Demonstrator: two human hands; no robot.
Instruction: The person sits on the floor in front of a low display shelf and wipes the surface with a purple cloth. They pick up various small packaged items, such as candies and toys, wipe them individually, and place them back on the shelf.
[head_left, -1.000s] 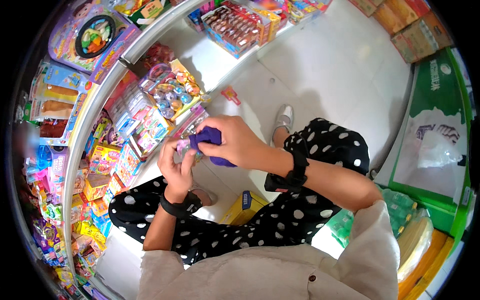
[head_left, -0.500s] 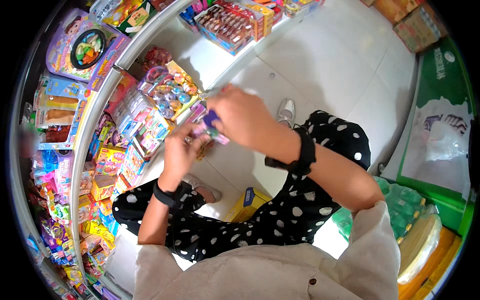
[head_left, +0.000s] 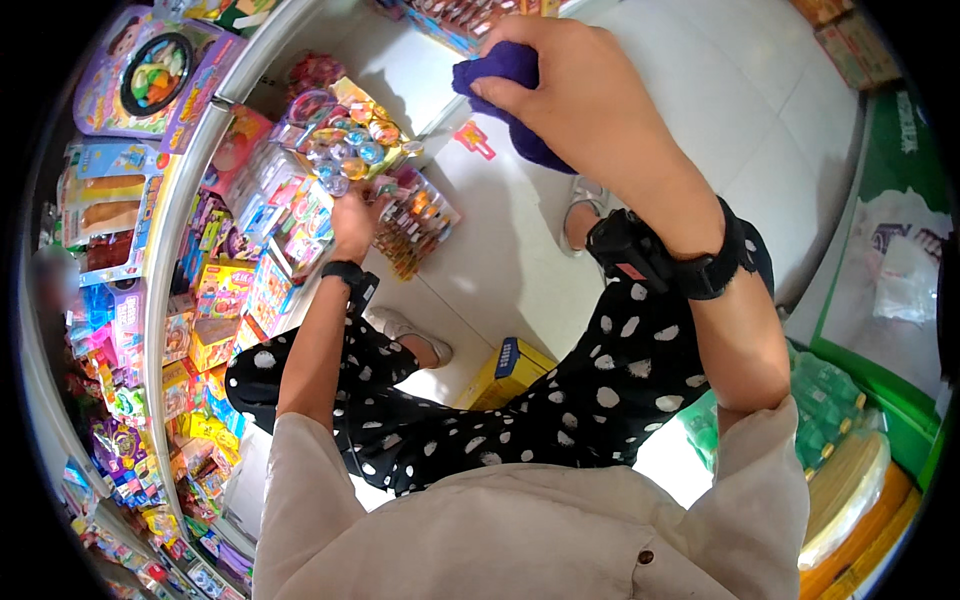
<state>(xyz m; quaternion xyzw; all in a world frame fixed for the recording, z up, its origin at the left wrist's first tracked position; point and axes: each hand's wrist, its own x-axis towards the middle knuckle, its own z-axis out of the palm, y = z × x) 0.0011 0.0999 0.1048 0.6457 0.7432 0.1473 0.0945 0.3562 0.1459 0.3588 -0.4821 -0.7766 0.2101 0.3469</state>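
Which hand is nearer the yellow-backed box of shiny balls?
Left: left hand at the near side of the yellow-backed box; right hand off to its right, holding purple cloth.

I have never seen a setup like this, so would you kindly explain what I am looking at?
There is no machine: these are a person's bare hands, with black wristbands on both wrists. A wide fisheye camera on the head looks down, so straight edges, such as the shelf rail, seem bent.

The right hand holds a purple cloth. The left hand is at the colourful packages, beside a see-through pack of small items; its grip is hard to make out. A box of shiny round capsules sits just beyond. On the white floor are a small red-pink piece and a yellow-and-blue box.
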